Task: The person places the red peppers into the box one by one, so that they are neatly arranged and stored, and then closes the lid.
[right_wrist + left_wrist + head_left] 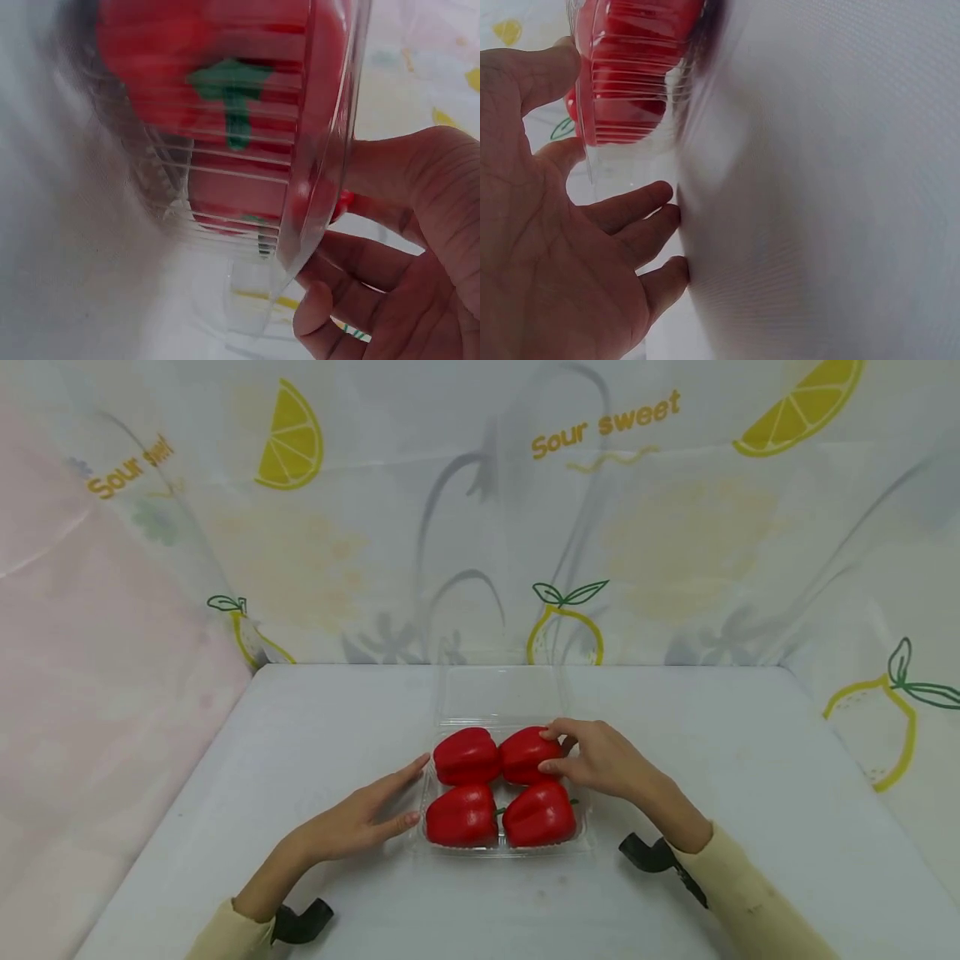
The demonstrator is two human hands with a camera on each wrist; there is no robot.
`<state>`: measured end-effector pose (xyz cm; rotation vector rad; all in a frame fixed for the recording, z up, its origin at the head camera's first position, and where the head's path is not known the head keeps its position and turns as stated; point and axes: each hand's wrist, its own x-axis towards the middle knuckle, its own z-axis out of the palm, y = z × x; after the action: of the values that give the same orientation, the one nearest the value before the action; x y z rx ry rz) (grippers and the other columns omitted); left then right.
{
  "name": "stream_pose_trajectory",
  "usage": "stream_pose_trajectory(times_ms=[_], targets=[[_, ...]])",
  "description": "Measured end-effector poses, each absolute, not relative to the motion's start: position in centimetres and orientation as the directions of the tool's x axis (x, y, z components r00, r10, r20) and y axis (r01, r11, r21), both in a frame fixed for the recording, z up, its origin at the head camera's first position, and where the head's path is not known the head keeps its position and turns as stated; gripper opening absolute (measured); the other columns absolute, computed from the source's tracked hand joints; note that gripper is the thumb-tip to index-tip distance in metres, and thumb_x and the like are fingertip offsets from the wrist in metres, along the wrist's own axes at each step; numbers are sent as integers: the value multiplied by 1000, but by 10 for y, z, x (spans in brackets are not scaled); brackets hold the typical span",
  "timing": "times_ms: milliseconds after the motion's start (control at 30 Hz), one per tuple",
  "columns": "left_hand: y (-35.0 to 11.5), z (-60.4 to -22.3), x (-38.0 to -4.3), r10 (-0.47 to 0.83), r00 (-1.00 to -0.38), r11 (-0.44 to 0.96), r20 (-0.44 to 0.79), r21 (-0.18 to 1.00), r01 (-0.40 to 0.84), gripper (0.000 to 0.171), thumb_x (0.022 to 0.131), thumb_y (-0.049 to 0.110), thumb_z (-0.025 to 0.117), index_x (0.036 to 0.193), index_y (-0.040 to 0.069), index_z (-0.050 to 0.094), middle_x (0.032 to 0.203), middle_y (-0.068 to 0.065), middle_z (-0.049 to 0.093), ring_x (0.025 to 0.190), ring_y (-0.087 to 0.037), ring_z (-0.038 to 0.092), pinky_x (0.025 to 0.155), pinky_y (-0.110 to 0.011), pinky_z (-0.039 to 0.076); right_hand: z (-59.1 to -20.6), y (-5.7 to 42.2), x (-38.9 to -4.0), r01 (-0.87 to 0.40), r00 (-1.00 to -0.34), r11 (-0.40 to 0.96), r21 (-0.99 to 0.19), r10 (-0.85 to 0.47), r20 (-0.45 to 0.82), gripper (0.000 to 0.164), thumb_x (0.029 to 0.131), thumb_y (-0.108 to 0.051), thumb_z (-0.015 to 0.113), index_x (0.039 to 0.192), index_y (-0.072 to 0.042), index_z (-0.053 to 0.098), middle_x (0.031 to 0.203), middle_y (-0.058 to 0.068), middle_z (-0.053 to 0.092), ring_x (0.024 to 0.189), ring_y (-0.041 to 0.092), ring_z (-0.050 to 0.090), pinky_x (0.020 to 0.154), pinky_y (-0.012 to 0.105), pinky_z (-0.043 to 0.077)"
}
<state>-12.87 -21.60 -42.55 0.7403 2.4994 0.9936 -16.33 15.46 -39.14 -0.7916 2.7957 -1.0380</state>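
Note:
A clear plastic clamshell box [510, 852] lies on the table with its lid raised at the back. Inside are red bell peppers in two rows: back left [465, 757], back right [525, 753], front left [459, 817] and front right [542, 814]. My right hand [603, 760] grips the back right pepper, thumb and forefinger on its right side. In the right wrist view, the box wall partly hides that grip. Beside the box's left rim, my left hand [352, 822] has its fingers extended, with the thumb and forefinger at the rim.
The transparent lid [501, 693] extends toward the back wall. A white table surface [330, 710] surrounds the box. Printed lemon cloth [450, 527] hangs behind. Black wrist mounts [302, 922] sit at both sleeves.

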Motion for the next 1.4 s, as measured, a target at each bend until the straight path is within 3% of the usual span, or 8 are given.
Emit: stream_pose_trajectory(times_ms=[333, 533, 667, 800, 1100, 1400], targets=[[-218, -425, -126, 574, -810, 613, -121, 719, 327, 77, 94, 48, 60, 158, 30, 21, 160, 4, 27, 145, -25, 27, 106, -60, 35, -389, 155, -161, -461, -865, 664, -589, -483, 133, 42, 82, -23, 82, 119, -10, 68, 108, 1, 68, 93, 20, 61, 68, 25, 53], [-217, -425, -126, 572, -812, 614, -112, 715, 334, 77, 93, 50, 61, 158, 32, 23, 159, 6, 27, 146, -23, 27, 107, -58, 35, -391, 164, -159, -514, -837, 633, -579, -519, 175, 40, 85, -22, 79, 122, -12, 66, 112, -1, 68, 95, 20, 62, 73, 32, 57], [-221, -424, -131, 596, -800, 587, -68, 716, 377, 76, 93, 48, 64, 156, 29, 28, 157, 6, 32, 142, -24, 35, 108, -56, 36, -388, 170, -161, -524, -824, 615, -589, -541, 168, 39, 87, -25, 77, 123, -15, 66, 110, -4, 68, 96, 20, 62, 74, 35, 57], [-225, -424, -138, 603, -797, 529, -19, 758, 381, 65, 95, 39, 66, 152, 26, 38, 152, 3, 41, 132, -27, 48, 104, -53, 42, -386, 175, -165, -539, -817, 599, -592, -542, 195, 39, 87, -25, 77, 124, -15, 67, 110, -4, 68, 96, 21, 62, 70, 31, 55], [-219, -415, -155, 489, -870, 447, 57, 841, 306, 50, 98, 20, 63, 144, 9, 49, 142, -14, 52, 117, -32, 60, 88, -36, 55, -385, 184, -178, -537, -839, 614, -579, -465, 284, 35, 87, -18, 77, 120, -12, 69, 109, 2, 70, 92, 21, 63, 62, 27, 52], [-198, -411, -182, 320, -947, 402, 16, 903, 151, 57, 96, 18, 64, 147, 5, 43, 134, -23, 56, 104, -36, 66, 78, -42, 59, -390, 183, -193, -447, -894, 664, -599, -338, 294, 40, 88, -18, 76, 124, -5, 65, 111, 10, 70, 95, 26, 66, 74, 45, 57]])
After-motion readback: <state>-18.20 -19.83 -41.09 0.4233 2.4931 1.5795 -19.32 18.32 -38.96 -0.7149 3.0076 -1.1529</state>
